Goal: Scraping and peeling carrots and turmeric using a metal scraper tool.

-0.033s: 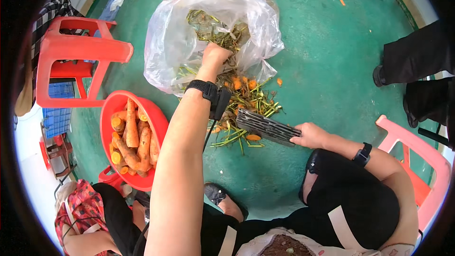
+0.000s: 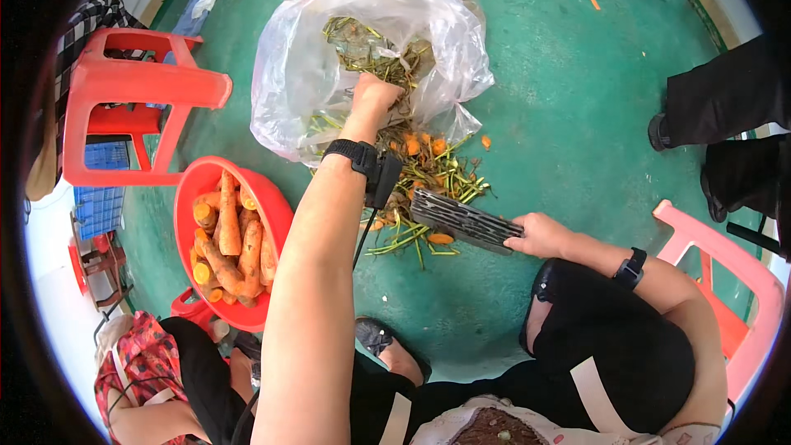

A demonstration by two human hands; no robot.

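My left hand (image 2: 377,95) reaches into the mouth of a clear plastic bag (image 2: 284,66). Its fingers are curled among green and brown carrot stalks (image 2: 362,45), which seem to be in its grip; the fingertips are hidden. My right hand (image 2: 544,235) grips one end of a flat black ridged block (image 2: 465,220), whose exact kind I cannot make out. The block's far end rests against a heap of cut stalks (image 2: 404,239) on the floor. Orange carrot ends (image 2: 438,147) lie in this heap, at the front of the bag.
At the left stands a red basin (image 2: 280,206) of carrots (image 2: 231,227). Red plastic stools (image 2: 156,82) are beyond it, and a pink stool (image 2: 741,272) is at my right. A person (image 2: 156,379) sits lower left. Another person's dark-clad legs (image 2: 725,99) are at the far right.
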